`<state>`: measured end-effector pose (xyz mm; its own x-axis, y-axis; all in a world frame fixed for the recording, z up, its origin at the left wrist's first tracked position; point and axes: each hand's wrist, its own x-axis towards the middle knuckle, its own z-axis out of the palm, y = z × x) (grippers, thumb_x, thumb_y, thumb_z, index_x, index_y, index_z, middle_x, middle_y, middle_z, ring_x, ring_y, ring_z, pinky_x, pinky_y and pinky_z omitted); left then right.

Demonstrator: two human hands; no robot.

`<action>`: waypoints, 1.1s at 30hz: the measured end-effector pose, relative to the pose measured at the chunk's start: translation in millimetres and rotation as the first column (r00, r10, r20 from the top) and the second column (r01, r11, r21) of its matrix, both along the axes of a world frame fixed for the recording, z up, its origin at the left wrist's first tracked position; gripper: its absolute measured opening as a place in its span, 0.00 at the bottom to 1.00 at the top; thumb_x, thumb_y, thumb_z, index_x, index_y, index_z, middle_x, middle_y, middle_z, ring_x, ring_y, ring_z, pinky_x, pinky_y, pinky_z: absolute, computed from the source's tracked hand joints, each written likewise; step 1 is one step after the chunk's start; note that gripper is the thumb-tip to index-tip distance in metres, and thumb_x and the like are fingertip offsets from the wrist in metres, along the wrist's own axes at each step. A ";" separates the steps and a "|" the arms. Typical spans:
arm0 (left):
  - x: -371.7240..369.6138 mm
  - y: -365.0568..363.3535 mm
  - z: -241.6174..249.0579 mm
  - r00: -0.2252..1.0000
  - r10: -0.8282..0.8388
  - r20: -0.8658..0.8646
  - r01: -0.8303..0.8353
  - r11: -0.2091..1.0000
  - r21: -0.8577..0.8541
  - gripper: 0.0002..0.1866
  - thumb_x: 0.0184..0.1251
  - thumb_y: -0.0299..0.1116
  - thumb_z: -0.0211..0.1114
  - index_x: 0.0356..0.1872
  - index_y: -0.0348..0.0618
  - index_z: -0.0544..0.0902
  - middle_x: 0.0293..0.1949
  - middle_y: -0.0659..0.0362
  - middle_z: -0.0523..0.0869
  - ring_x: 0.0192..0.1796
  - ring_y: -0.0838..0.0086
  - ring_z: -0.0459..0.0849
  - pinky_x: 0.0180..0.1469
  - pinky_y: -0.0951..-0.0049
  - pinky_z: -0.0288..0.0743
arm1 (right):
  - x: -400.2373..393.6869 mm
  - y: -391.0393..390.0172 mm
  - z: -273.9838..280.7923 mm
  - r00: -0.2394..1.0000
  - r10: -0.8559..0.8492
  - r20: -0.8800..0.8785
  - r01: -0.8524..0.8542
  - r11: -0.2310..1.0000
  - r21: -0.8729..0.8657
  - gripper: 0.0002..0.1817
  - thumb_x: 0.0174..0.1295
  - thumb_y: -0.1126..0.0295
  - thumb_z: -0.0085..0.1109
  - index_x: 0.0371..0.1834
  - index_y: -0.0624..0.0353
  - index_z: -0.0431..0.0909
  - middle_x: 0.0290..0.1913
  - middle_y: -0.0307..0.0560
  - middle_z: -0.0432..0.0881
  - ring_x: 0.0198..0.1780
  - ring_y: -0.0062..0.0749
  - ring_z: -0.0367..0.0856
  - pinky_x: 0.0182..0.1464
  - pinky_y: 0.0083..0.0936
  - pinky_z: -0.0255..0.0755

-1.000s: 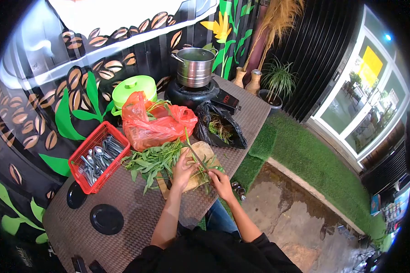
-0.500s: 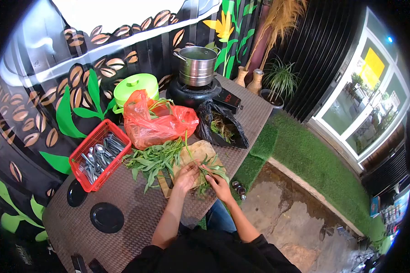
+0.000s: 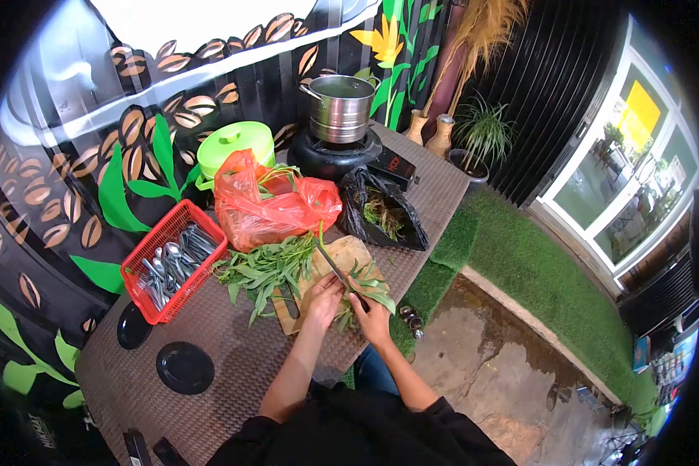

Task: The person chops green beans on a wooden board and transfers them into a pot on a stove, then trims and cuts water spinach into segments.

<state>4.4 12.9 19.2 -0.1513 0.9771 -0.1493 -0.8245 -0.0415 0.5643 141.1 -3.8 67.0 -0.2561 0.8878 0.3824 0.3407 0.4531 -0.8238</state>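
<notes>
My left hand (image 3: pixel 323 299) is closed on green stems over the wooden cutting board (image 3: pixel 346 252). Close beside it, my right hand (image 3: pixel 371 317) grips a dark knife (image 3: pixel 333 266), whose blade points up and away across the board. Long leaves (image 3: pixel 377 293) spread under and past the right hand. A pile of leafy greens (image 3: pixel 268 268) lies along the board's left side, partly on the table. The left fingertips are partly hidden among the stems.
Behind the board are a red plastic bag (image 3: pixel 260 206) and a black bag (image 3: pixel 380 213) of trimmings. A steel pot (image 3: pixel 340 113) stands on a stove (image 3: pixel 318 155). At left are a red cutlery basket (image 3: pixel 163 268), a green lidded container (image 3: pixel 233 147) and black plates (image 3: pixel 185 368).
The knife blade now shows clearly, angled upward from my right hand. Both hands have shifted slightly, still close together over the board. The whole view has moved a little.
</notes>
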 end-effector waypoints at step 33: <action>-21.2 6.9 25.9 0.719 0.225 -0.657 -0.290 0.957 0.010 0.16 0.56 0.26 0.68 0.44 0.31 0.76 0.33 0.56 0.82 0.31 0.77 0.82 0.26 0.80 0.77 | 13.7 56.7 2.6 0.979 0.066 -0.195 -0.159 0.840 -0.518 0.17 0.67 0.55 0.44 0.41 0.58 0.74 0.13 0.36 0.65 0.11 0.19 0.60 0.13 0.18 0.54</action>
<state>-16.8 19.7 45.1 -0.4864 0.8737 -0.0032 -0.2249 -0.1217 0.9668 154.8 52.9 69.6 -0.3426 0.9350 -0.0919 0.1543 -0.0405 -0.9872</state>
